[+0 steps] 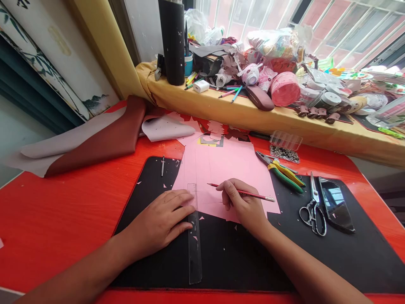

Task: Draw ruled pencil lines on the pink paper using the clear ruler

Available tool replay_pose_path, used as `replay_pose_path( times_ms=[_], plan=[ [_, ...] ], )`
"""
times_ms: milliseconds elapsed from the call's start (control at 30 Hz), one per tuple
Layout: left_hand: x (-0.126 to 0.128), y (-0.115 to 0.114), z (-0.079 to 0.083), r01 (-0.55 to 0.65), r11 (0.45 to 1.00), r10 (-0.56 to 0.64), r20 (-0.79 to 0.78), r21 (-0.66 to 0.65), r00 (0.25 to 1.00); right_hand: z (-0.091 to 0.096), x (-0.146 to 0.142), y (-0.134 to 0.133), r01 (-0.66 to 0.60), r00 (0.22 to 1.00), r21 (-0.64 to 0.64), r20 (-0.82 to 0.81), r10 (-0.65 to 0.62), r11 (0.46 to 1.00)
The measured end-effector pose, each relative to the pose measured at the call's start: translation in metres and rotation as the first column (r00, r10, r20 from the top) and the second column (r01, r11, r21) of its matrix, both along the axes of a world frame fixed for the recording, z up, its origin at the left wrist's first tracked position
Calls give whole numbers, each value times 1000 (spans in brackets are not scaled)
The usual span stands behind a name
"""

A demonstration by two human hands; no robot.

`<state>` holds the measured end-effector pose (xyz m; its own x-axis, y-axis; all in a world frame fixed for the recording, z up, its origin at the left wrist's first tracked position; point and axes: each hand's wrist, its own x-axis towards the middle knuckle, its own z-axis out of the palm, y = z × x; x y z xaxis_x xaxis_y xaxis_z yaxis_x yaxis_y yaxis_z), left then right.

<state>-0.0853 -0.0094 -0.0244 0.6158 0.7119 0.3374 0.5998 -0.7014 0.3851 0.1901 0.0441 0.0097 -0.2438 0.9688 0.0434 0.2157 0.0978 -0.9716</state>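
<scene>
A pink sheet of paper [228, 169] lies on a black cutting mat [221, 253] on the red table. A clear plastic ruler [194, 245] runs from the sheet's left edge toward me. My left hand [161, 219] lies flat on the ruler's upper part, fingers stretched out and pressing it down. My right hand [243, 204] rests on the pink sheet and pinches a red pencil [253, 194], whose tip points left near the ruler.
Scissors [314, 207], a dark phone [336, 204] and yellow-green pliers [281, 169] lie on the mat's right side. A craft knife [162, 165] sits at the mat's upper left. Brown leather sheets [104, 139] lie at left. A cluttered yellow ledge [253, 114] runs behind.
</scene>
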Motion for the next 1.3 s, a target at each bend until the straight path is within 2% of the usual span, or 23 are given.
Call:
replay_pose_path(
  times_ms=[133, 267, 500, 733, 1300],
  plan=[
    [1, 0, 2, 1, 1000, -1, 16, -9, 1000, 2, -17, 3, -19, 999, 8, -33, 19, 1000],
    [2, -1, 3, 0, 1000, 0, 20, -25, 1000, -8, -26, 6, 3, 996, -3, -87, -4, 1000],
    [0, 0, 3, 2, 999, -2, 5, -44, 1000, -16, -17, 6, 32, 997, -22, -70, -34, 999],
    [0, 1, 7, 11, 999, -12, -16, -45, 1000, -13, -18, 5, -35, 999, 0, -29, 35, 999],
    [0, 1, 7, -11, 996, 12, 5, -83, 1000, -11, -18, 7, -71, 997, 31, -1, 71, 997]
  ],
)
